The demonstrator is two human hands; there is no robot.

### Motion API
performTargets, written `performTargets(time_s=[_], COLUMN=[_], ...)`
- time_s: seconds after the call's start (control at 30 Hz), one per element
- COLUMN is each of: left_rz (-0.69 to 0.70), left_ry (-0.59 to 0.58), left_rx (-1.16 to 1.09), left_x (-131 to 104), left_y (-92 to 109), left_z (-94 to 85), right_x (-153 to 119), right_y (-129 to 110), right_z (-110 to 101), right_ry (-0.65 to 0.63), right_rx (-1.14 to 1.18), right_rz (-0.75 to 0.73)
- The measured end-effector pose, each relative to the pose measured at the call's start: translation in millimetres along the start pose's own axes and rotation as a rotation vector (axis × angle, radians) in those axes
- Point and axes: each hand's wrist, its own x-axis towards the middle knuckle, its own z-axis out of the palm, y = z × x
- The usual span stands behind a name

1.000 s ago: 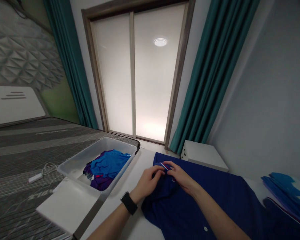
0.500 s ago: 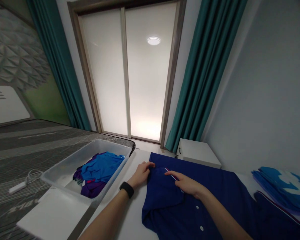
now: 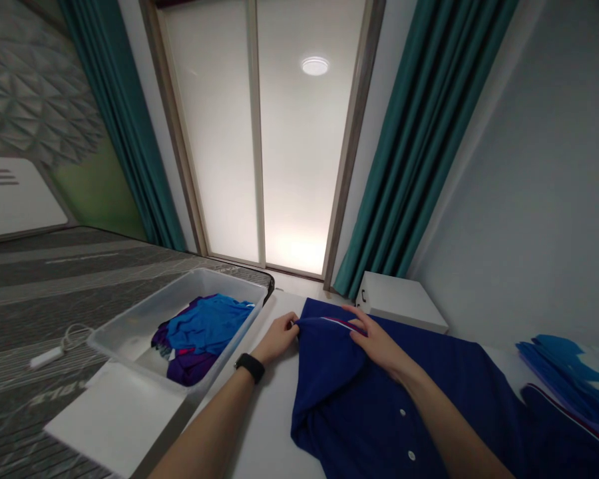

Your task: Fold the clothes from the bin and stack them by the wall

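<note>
A navy blue garment (image 3: 339, 406) with white buttons and a red-and-white striped edge lies on a white surface (image 3: 269, 412). My left hand (image 3: 278, 337), below a black watch, pinches the garment's left edge near its upper corner. Resting at the striped edge, my right hand (image 3: 377, 339) has its fingers apart, with the thumb and some fingers on the cloth. A flap of the garment is folded over between my hands.
To the left, a clear plastic bin (image 3: 124, 322) holds blue and purple clothes (image 3: 209, 326). Folded blue clothes (image 3: 574, 372) lie at the far right. Beyond the garment stands a white cabinet (image 3: 404, 299). A white power strip (image 3: 47, 357) lies on the dark striped bed cover (image 3: 10, 319).
My left fingers have closed on the garment's edge and lifted it slightly. The striped edge is straighter, and my right hand has shifted up with its fingers spread. The view has tilted down slightly.
</note>
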Motion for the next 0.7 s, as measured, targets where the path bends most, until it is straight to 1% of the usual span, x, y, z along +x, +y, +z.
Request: performTargets(time_s=[0.07,0.1,0.17,0.2,0.3,0.33,0.4,0.47,0.6,0.7], left_rz=[-0.019,-0.026,-0.037,-0.042,-0.053,-0.052,-0.041,-0.025,0.001,0.023], left_ry=[0.016,0.019,0.019,0.019,0.024,0.025,0.021,0.018,0.020,0.033], left_rx=[-0.008,-0.003,0.024,0.045,0.111,0.131,0.169,0.203,0.257,0.292], left_x=[0,0,-1,-1,-2,-2,-3,-5,-6,-8], left_y=[-3,-4,-5,-6,-7,-7,-6,-6,-6,-2], left_z=[-0.5,-0.3,0.3,0.5,-0.3,-0.9,-2.0,-2.4,-1.4,-1.8], right_x=[7,10,15,17,20,21,23,23,17,4], right_y=[18,26,37,39,38,38,41,49,69,72], right_z=[0,1,4,5,9,9,10,12,15,16], right_ry=[0.114,0.149,0.167,0.154,0.120,0.136,0.213,0.280,0.293,0.363], right_rx=[-0.191,-0.296,-0.458,-0.501,-0.491,-0.473,-0.479,-0.540,-0.620,-0.659], right_rz=[0.035,0.033,-0.007,-0.043,-0.160,-0.200,-0.255,-0.262,-0.239,-0.237])
